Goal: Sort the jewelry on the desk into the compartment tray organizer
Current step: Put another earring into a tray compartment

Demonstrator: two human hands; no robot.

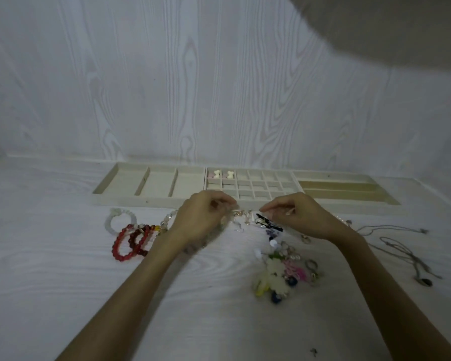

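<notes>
A long cream compartment tray lies along the back of the desk; two of its small cells at the upper left of the grid hold pale bow-shaped pieces. My left hand and my right hand are in front of the tray, fingers curled, each pinching an end of a small gold-and-clear piece of jewelry held between them just above the desk. Red bead bracelets and a white bead bracelet lie to the left. A heap of colourful ornaments lies to the lower right.
Thin chain necklaces trail across the desk at the right. A black clip and rings lie under my right hand. A white wood-grain wall stands right behind the tray. A blurred grey shape covers the top right corner.
</notes>
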